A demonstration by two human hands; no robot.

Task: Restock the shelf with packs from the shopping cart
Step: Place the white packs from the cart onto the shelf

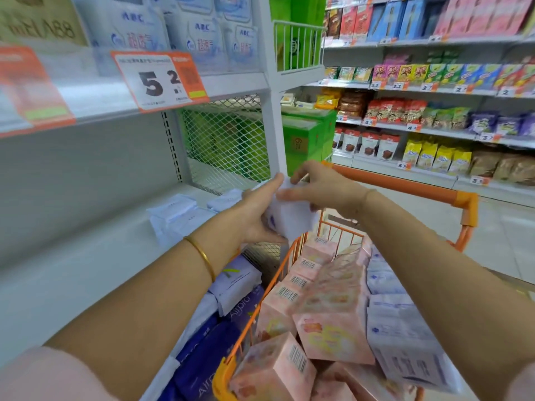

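On the left is a grey shelf (86, 256) with a few white packs (173, 215) lying on it, under a price tag (159, 79) with a big 5. The left grip (254, 215), with a gold bangle (202, 256) on its wrist, is curled round one white pack (292, 218). The right grip (327, 189) pinches the same pack from the top. The pack is up in the air, between the shelf edge and the orange cart (399, 183). The cart holds pink boxes (333, 328) and more packs (399, 328).
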